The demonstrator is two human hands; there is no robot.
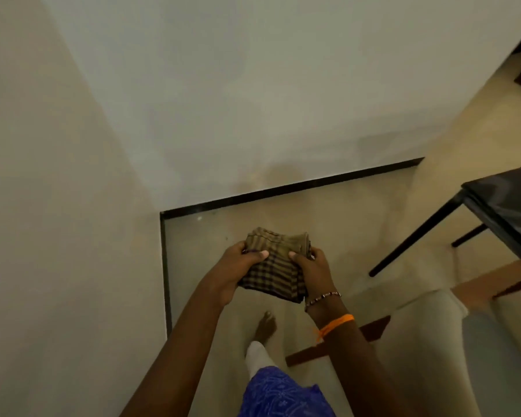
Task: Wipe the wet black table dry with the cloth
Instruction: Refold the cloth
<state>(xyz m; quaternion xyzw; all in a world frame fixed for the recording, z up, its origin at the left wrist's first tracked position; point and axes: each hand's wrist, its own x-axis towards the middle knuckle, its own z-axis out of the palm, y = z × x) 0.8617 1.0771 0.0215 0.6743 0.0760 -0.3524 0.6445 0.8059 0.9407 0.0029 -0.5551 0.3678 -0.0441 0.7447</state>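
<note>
Here both hands, left hand point(233, 267) and right hand point(313, 270), grip the folded cloth point(275, 266) in curled fingers, readying a pad for the black table point(507, 203) nearby.

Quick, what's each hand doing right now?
Left hand: grips the folded checked cloth.
Right hand: grips the same cloth's other side.

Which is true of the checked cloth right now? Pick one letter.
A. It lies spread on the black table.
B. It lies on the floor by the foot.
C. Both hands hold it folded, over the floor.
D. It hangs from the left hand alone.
C: the left hand and right hand grip the folded checked cloth from either side, above the floor, well clear of the black table at the right.
</note>
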